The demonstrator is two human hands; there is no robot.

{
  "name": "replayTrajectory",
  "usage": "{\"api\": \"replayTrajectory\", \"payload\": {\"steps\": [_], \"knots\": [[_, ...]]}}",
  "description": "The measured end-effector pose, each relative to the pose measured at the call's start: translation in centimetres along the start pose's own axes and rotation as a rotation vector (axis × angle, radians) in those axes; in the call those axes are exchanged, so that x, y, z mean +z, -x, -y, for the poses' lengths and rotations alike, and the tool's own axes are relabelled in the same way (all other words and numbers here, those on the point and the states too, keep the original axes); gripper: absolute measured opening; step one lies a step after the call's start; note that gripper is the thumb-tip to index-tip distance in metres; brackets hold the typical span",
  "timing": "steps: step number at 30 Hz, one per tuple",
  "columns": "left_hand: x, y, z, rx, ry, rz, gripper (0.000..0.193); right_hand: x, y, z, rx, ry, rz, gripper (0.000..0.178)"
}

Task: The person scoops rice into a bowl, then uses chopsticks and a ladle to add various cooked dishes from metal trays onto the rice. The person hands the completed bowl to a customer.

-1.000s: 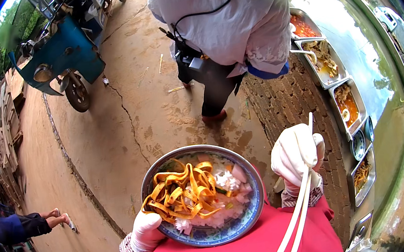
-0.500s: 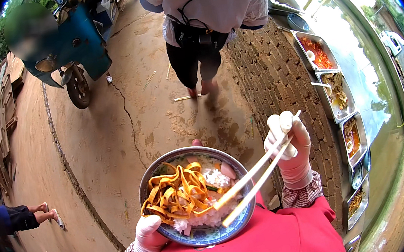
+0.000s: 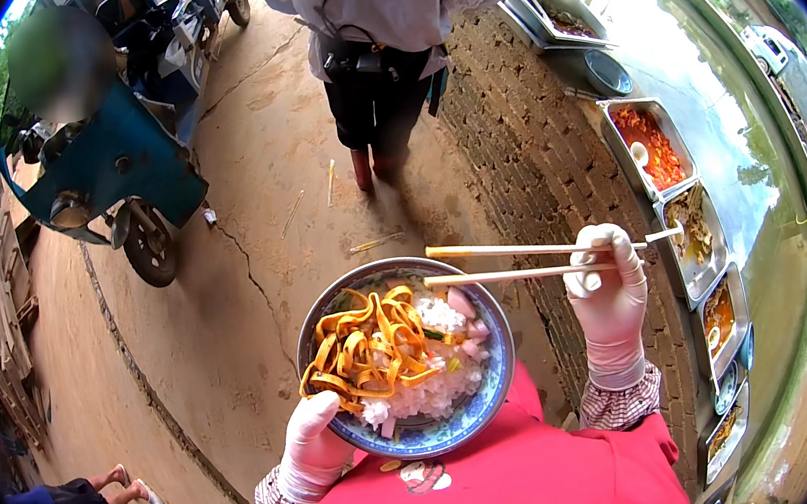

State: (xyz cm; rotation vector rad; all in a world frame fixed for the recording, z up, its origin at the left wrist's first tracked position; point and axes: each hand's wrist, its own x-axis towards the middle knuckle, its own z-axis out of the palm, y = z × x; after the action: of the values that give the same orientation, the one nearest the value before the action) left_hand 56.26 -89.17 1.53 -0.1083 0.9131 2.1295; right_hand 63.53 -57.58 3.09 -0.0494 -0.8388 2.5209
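In my gloved left hand [image 3: 314,449] rests a blue-and-white bowl [image 3: 461,431], gripped at its lower left rim with the thumb over the edge. White rice [image 3: 431,395] fills it, with orange-brown noodle-like strips [image 3: 359,343] on the left and pink chunks [image 3: 466,310] on the right. My gloved right hand [image 3: 608,297], right of the bowl, is closed on a pair of pale chopsticks [image 3: 527,272]. They point left, nearly level, with their tips over the bowl's far right rim and no food between them. The fingers under the bowl are hidden.
Metal trays of food [image 3: 651,149] line a brick ledge [image 3: 544,164] on the right. Ahead, a person in a white top [image 3: 373,4] stands with their back to me. A teal three-wheeler [image 3: 112,172] is at the far left; another person's legs [image 3: 116,494] show lower left.
The chopsticks have swung from slanting down into the bowl to nearly level at its far right rim. The bowl sits slightly farther up and right. The person ahead has shifted farther away.
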Motion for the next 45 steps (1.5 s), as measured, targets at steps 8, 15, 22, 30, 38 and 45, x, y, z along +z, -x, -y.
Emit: {"api": "replayTrajectory", "payload": {"steps": [8,15,22,30,38,45], "knots": [[0.1,-14.3,-5.6,-0.173,0.009,0.236,0.065,0.0,-12.2,-6.8,0.048,0.033,-0.284,0.033],[7.5,-28.7,-8.5,-0.37,-0.143,0.406,0.059,-3.2,-14.1,-7.7,0.202,-0.21,-0.075,0.032],[12.3,-37.4,-3.7,-0.615,-0.264,0.549,0.052,-6.1,-10.8,-5.7,-0.091,-0.258,-0.352,0.032],[19.6,-38.7,4.1,-1.03,-0.554,0.693,0.063,-9.8,-5.8,-4.0,-0.326,-0.293,-0.557,0.034],[25.2,-37.1,13.6,-1.096,-0.422,0.691,0.072,-20.9,5.2,6.4,-0.587,0.291,-1.178,0.04],[29.8,-32.2,26.1,-0.986,-0.519,0.639,0.066,-37.0,24.9,27.2,-1.06,0.285,-1.718,0.05]]}}
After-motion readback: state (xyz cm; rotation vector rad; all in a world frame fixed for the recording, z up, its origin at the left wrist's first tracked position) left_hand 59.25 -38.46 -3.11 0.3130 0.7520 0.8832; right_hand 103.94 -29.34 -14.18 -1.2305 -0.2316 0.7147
